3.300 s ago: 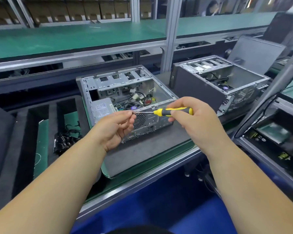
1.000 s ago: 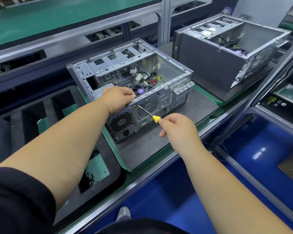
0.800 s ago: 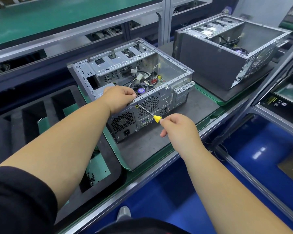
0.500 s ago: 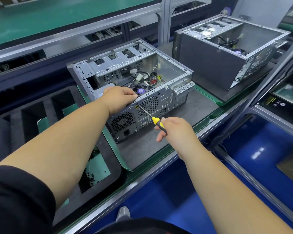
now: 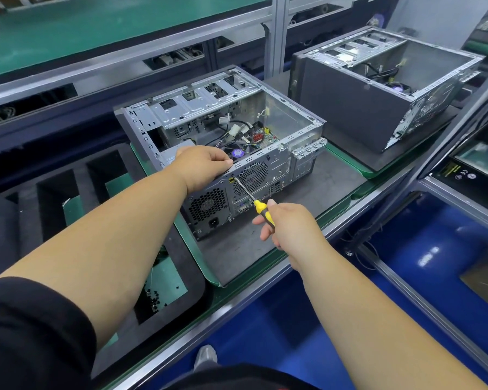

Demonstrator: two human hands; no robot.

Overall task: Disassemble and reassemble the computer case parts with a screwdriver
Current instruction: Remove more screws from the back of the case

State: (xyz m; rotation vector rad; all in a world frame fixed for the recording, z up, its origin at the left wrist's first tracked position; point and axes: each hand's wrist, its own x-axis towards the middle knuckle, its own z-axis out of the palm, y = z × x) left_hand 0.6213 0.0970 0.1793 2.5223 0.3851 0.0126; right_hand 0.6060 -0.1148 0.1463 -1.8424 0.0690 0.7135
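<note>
While left hand (image 5: pixel 202 164) clasps case (image 5: pixel 282 128) rim, right hand (image 5: pixel 290 226) grips screwdriver (image 5: pixel 261 211), tip on rear panel

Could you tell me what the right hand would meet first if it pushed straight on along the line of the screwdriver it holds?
The right hand would drive the screwdriver into the rear panel of the open computer case, just below the left hand; its tip already seems to touch there.

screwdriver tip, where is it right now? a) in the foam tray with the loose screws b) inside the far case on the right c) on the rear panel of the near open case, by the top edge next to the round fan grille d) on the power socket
c: the screwdriver, held in the right hand, has its tip against the rear panel of the near case, just left of the fan grille and below the left hand.
</note>
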